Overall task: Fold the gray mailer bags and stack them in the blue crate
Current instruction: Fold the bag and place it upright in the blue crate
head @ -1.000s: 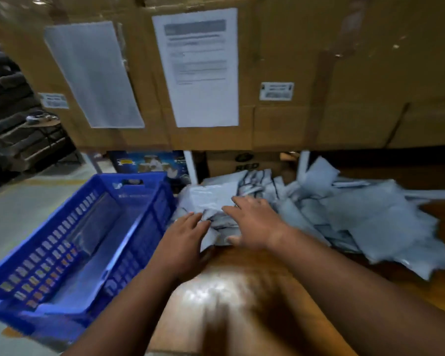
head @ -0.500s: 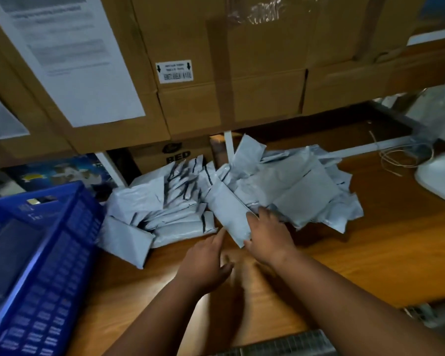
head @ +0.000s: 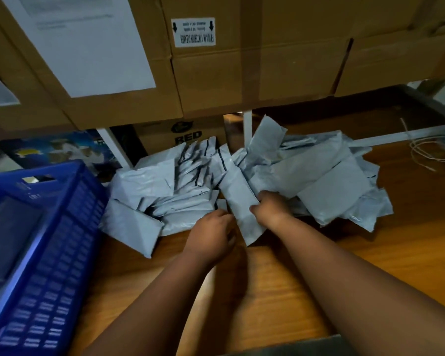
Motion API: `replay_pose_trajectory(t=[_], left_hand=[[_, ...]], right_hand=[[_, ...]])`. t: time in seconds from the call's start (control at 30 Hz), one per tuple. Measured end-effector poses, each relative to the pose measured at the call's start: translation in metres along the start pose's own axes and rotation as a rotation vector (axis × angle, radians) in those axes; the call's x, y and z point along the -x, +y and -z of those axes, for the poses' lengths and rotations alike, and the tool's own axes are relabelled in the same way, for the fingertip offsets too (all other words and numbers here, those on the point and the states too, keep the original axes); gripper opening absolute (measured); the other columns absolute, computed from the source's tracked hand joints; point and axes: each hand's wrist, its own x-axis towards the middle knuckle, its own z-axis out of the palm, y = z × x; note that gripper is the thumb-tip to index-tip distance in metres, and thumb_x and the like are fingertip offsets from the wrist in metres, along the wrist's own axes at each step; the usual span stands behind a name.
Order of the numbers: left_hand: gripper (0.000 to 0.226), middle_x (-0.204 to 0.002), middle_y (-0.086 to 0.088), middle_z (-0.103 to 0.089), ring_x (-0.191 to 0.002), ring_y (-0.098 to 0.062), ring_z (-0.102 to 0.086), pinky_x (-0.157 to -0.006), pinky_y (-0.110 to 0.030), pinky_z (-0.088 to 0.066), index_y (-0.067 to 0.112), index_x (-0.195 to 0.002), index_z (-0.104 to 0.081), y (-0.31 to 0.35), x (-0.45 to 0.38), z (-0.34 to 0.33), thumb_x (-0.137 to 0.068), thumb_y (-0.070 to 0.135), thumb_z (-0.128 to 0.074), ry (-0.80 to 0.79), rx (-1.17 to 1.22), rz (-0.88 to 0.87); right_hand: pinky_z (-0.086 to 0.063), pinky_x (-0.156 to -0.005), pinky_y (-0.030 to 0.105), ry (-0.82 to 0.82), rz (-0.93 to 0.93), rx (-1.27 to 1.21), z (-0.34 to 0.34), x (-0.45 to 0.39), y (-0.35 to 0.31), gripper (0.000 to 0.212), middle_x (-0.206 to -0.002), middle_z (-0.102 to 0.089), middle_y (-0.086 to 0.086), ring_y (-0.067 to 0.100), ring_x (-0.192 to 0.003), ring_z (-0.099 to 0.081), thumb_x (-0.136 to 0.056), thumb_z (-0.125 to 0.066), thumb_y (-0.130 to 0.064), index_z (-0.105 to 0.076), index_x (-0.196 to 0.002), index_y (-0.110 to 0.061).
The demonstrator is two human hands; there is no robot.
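Right hand (head: 269,206) curled round the right edge of one folded gray mailer bag (head: 238,199), thumb on its upper face, fingers hidden beneath. Left hand (head: 211,235) at the same bag's left edge, fingers bent and touching it; full grasp not determinable, fingertips hidden against the bag. Bag long and narrow, angled from upper left to lower right, lower end raised just over the wooden tabletop (head: 267,291), upper end lying against the heap of gray mailer bags (head: 326,181). Heap spread across the back of the tabletop: flatter, larger bags to the right of the hands, a tighter cluster of folded bags with black seal strips (head: 190,170) to the left. One bag (head: 266,138) standing upright at the rear of the heap, beside a white shelf post (head: 247,127). Blue crate (head: 62,253) at far left, near the left edge of the heap, lattice wall facing the camera, a handle slot in its far rim; a gray shape visible inside, blurred, not identifiable. Large cardboard boxes (head: 280,60) on a shelf above the table, one bearing a white paper sheet (head: 88,39) and a small arrow label (head: 193,32) printed upside down. Smaller box marked RED (head: 188,136) below the shelf, behind the heap. Coil of pale wire (head: 429,150) at far right on the table.
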Motion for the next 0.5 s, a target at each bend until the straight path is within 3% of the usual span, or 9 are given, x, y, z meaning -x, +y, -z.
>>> replay_pose_trajectory(t=[0.23, 0.37, 0.5], left_hand=[[0.012, -0.098, 0.004, -0.063, -0.088, -0.025, -0.061, -0.07, -0.04, -0.053, 0.023, -0.096, -0.07, 0.008, 0.024, 0.015, -0.088, 0.028, -0.062, 0.213, -0.022, -0.038], [0.027, -0.114, -0.008, -0.062, -0.099, -0.034, -0.055, -0.08, -0.049, -0.047, 0.014, -0.113, -0.069, 0.038, 0.069, 0.019, -0.089, 0.026, -0.063, 0.377, -0.174, -0.114], [0.04, -0.131, -0.015, -0.062, -0.111, -0.038, -0.056, -0.083, -0.046, -0.041, 0.015, -0.128, -0.068, 0.05, 0.13, -0.007, -0.092, 0.034, -0.068, 0.415, -0.337, -0.123]], right_hand=[[-0.043, -0.074, 0.034, 0.094, 0.249, -0.134, 0.021, 0.061, 0.015, 0.013, -0.1, -0.068, 0.002, 0.028, -0.096, -0.066, -0.096, -0.072, -0.032, -0.062, -0.1, -0.025], [-0.049, -0.071, 0.04, 0.136, 0.487, 0.065, 0.032, 0.123, 0.032, 0.009, -0.098, -0.069, -0.004, 0.026, -0.091, -0.064, -0.095, -0.067, -0.028, -0.06, -0.101, -0.03], [-0.053, -0.068, 0.041, 0.127, 0.702, 0.27, 0.007, 0.16, 0.056, 0.024, -0.098, -0.06, -0.012, 0.017, -0.089, -0.057, -0.09, -0.064, -0.016, -0.054, -0.1, -0.035]])
